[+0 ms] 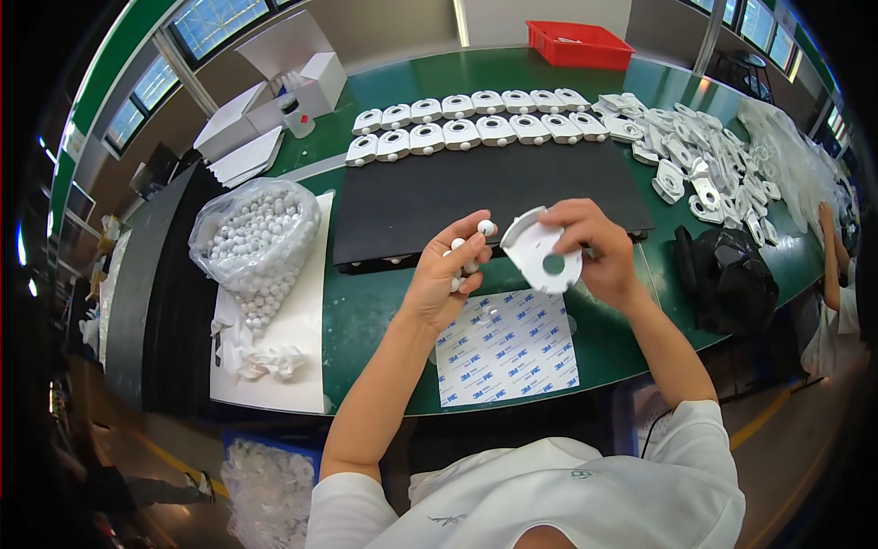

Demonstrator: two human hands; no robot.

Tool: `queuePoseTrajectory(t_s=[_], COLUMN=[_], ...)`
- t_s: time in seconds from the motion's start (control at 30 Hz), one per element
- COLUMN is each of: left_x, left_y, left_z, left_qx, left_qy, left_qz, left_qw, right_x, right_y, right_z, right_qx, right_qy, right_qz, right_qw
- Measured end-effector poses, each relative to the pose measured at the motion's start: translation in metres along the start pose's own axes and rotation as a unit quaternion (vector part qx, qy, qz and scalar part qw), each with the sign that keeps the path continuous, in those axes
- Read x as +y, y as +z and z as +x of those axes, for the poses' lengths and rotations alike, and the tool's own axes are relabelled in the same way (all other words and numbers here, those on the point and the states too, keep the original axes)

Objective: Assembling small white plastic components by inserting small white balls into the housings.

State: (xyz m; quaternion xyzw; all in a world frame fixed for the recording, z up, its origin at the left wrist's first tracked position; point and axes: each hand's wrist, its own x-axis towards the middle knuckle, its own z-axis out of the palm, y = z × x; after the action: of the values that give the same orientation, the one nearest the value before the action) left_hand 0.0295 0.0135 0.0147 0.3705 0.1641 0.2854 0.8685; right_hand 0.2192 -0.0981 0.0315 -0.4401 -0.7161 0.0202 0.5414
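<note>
Several small white balls rest in the curled fingers of my left hand, one white ball pinched out at the fingertips. Close to its right, my right hand grips a white plastic housing with a curved wall and a round hole, tilted in the air. Ball and housing are near each other with a small gap between. Below both hands lies a printed backing sheet on the green table. Beyond them, white housings with balls stand in two rows along a black board.
An open plastic bag of white balls sits at left on a white board. Loose white housings are piled at right, beside clear plastic and a black bag. A red bin stands far back. Another person's arm shows at right.
</note>
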Motion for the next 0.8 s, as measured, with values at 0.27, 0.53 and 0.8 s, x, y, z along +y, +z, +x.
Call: queuePoseTrajectory(t_s=[0.27, 0.53, 0.8], left_x=[-0.006, -0.006, -0.004], left_y=[0.005, 0.011, 0.015], left_z=[-0.001, -0.004, -0.005], left_qx=[0.030, 0.032, 0.039], left_qy=[0.000, 0.004, 0.016], left_qz=[0.135, 0.188, 0.210], left_qw=[0.990, 0.982, 0.977], right_x=[0.009, 0.008, 0.008], right_y=[0.020, 0.024, 0.023], right_z=[-0.016, -0.017, -0.018], right_qx=[0.068, 0.059, 0.059], right_qy=[0.350, 0.355, 0.352], right_qz=[0.459, 0.456, 0.451], right_qw=[0.814, 0.814, 0.818])
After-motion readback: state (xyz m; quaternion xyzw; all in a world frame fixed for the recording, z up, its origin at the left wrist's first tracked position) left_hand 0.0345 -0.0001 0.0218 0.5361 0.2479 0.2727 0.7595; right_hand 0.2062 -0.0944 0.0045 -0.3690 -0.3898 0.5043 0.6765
